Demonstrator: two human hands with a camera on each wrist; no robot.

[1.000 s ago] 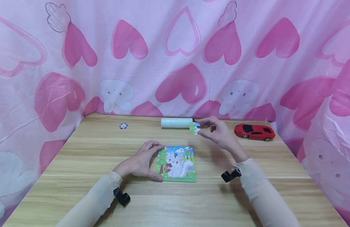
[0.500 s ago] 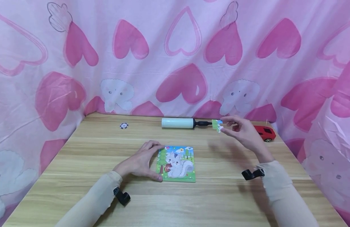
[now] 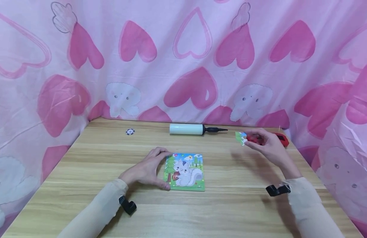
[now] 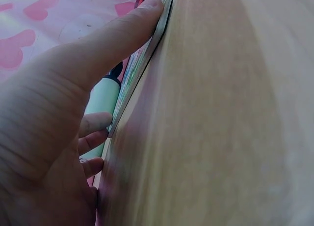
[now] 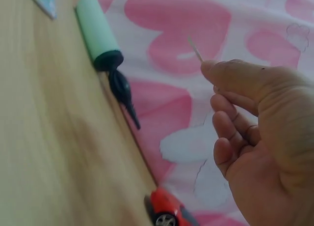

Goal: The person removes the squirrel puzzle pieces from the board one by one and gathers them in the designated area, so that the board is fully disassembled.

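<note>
On the wood-grain tabletop point(image 3: 73, 168), a round dark-and-white chip point(image 3: 130, 132) is set toward the far left. Nearer, a flat, square puzzle board printed with a pale squirrel point(image 3: 184, 173) is held at its left corners between thumb and fingers in the left hand point(image 3: 145, 169)'s grip. Beyond it, a mint-green cylindrical pump with a black nozzle point(image 3: 186, 129) is laid sideways. Farther right, a small green-blue-white puzzle piece point(image 3: 240, 137) is pinched above the tabletop by the right hand point(image 3: 270, 146), by which a red toy car point(image 3: 285, 142) is partly hidden.

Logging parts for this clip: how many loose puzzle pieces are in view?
1: the loose puzzle piece pinched in the right hand, apart from the picture puzzle. Others could be hidden behind either hand.
</note>
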